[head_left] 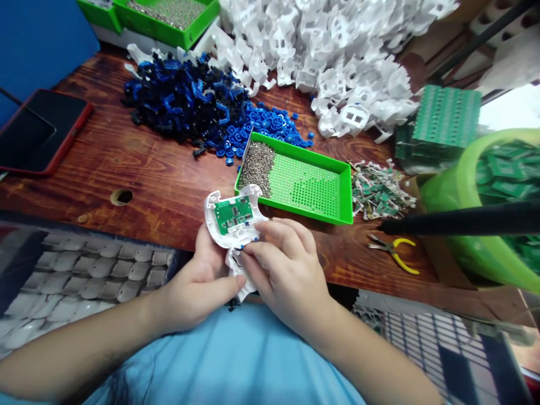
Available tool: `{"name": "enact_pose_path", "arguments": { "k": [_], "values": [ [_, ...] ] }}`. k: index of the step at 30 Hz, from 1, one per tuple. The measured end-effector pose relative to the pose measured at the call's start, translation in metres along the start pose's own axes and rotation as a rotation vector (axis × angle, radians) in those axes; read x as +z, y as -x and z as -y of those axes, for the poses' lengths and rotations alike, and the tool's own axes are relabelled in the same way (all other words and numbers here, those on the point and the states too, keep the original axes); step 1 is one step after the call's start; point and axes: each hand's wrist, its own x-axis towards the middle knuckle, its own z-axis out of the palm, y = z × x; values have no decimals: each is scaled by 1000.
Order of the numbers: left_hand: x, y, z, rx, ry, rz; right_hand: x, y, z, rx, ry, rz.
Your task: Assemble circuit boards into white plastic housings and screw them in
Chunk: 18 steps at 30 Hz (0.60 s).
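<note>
Shell: I am holding a white plastic shell (230,236) in front of my chest, just past the near edge of the wooden table (139,169).
Board: a green circuit board (233,214) is sitting in the shell's upper half, face up towards me.
Left hand: my left hand (201,281) is cupping the shell from below and behind, thumb curled onto its lower part, fingers closed around it.
Right hand: my right hand (282,261) is coming in from the right, fingertips (259,228) bent and pressing on the shell's lower right rim, just below the board.
Long axis: the shell is running from my body up and away, tilted slightly left; the board end is pointing at the green tray (314,211).
Nearer hand: my right fingers are lying closest to the board, which sits up and to the left of them; the left hand is carrying the weight.
Small parts: whether I am pinching anything between the right fingertips, I cannot tell.
Around: blue rings (270,121), a white housing pile (337,50) and yellow-handled cutters (394,252) are lying well apart from my hands.
</note>
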Motion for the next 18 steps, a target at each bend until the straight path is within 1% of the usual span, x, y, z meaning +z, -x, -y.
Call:
{"name": "enact_pose_path", "arguments": {
  "k": [2, 5, 7, 9, 11, 12, 14, 16, 18],
  "values": [
    [1, -1, -1, -19, 29, -21, -4, 0, -1, 24, -46, 37],
    [0, -4, -2, -56, 64, -65, -15, -1, -5, 73, -150, 88],
    [0, -6, -2, -92, 78, -89, -25, 3, -10, 123, -184, 39],
    [1, -7, -3, -142, 76, -136, -33, 12, -19, 150, -174, -86],
    [3, -7, -5, -215, 50, -202, -37, 30, -30, 120, -126, -197],
    [4, -7, -6, -250, 29, -241, -36, 42, -38, 102, -85, -213],
    [6, -8, -8, -306, -10, -299, -32, 69, -54, 111, 13, -181],
    [7, -11, -8, -346, -34, -318, -27, 98, -73, 206, 108, -169],
    [9, -15, -5, -387, -47, -287, -23, 124, -91, 348, 200, -243]
  ]
}}
